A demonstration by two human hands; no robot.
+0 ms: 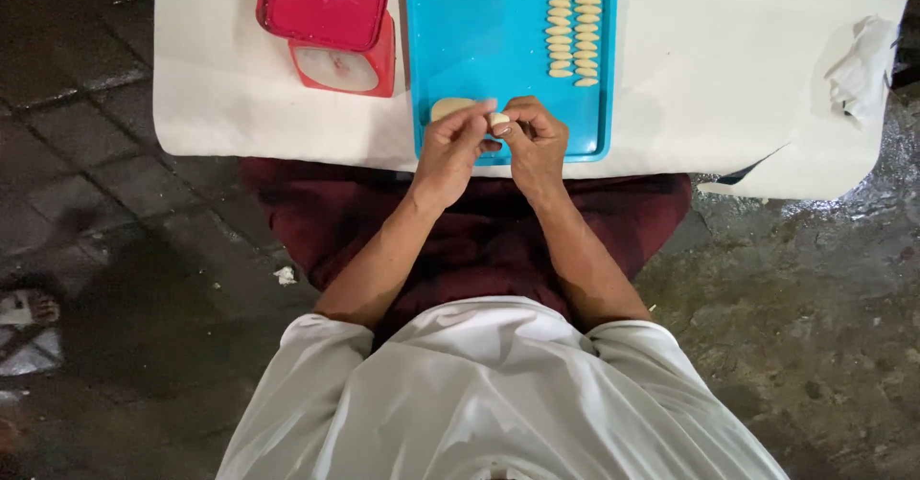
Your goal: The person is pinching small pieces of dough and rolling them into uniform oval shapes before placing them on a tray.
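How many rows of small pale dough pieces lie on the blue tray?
2. One row of small pale dough pieces and a second row to its right run side by side up the blue plastic tray; both continue past the top edge, so more may be hidden.

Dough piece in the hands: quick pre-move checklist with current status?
1. Small dough piece pinched between left hand and right hand: ok.
2. Dough lump lies on the blue tray, beside the left hand: ok.
3. Two rows of shaped pieces lined up, free tray below them: ok.
4. Red scale stands off the tray, at its left: ok.
5. Piece's finished shape: cannot tell, fingers cover it.
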